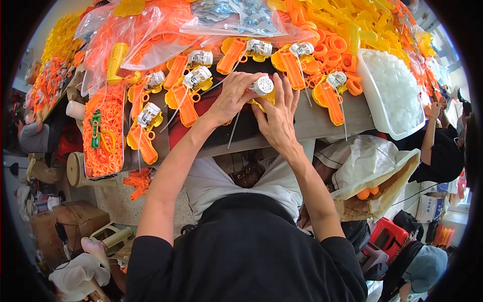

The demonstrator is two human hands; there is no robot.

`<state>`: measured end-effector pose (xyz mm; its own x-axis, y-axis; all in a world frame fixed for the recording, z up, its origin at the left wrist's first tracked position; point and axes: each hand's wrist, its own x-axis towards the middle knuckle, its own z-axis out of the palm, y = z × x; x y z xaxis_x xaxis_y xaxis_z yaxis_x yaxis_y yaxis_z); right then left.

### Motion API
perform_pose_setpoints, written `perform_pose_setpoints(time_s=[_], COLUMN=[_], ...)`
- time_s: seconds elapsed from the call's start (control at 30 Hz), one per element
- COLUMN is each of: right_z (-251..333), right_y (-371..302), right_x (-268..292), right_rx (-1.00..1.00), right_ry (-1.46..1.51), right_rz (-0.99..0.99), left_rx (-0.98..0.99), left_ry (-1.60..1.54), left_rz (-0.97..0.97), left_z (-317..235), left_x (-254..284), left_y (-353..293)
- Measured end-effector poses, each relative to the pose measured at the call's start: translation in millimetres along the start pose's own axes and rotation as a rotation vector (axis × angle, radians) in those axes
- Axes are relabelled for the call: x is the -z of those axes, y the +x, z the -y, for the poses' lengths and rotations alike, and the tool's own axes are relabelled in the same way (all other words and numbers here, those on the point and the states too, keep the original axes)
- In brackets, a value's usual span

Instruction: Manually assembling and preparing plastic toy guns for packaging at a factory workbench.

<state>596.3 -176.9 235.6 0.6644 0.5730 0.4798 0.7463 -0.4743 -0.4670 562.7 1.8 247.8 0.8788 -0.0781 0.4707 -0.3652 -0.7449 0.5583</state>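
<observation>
Over the middle of the bench, my left hand (235,95) grips a toy gun (263,86) from its left side, thumb and fingers closed about the white round cylinder with holes in its face. My right hand (279,118) holds the same toy gun from the right and below, its thumb and fingers around the yellow shell. Most of the gun is hidden behind the hands. Part-assembled toy guns with orange grips, yellow shells and grey-white mechanisms lie around: one (182,100) left of my hands, another (329,96) to the right. Thin rods stick out from several.
At left stands a tray (122,146) of small orange parts with a green tool (95,128) on top. A white tub (367,95) of translucent pieces sits at right. Bagged orange and yellow parts pile along the back. An open sack (370,161) and co-workers are at the sides.
</observation>
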Motion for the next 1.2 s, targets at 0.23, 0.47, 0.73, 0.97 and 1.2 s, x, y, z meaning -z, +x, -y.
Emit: perform_pose_setpoints(time_s=[0.23, 0.47, 0.73, 0.97, 1.2], right_z=[-1, -28, -4, -6, -8], right_y=[0, 4, 27, 36, 42], right_x=[5, 23, 42, 58, 59], right_rx=[-0.033, -0.015, -0.034, -0.029, -0.064], right_ry=[-0.100, -0.078, 0.384, 0.356, 0.412], right_rz=[0.153, 0.180, 0.097, 0.165, 0.209], left_rx=[0.081, 0.037, 0.197, 0.095, 0.015], left_ry=[-0.199, -0.159, -0.353, -0.404, -0.271], left_rz=[-0.028, -0.091, -0.042, 0.148, 0.194], left_z=[9, 6, -6, -3, -3], left_x=[0, -3, 41, 54, 55], left_y=[-1, 2, 12, 28, 34])
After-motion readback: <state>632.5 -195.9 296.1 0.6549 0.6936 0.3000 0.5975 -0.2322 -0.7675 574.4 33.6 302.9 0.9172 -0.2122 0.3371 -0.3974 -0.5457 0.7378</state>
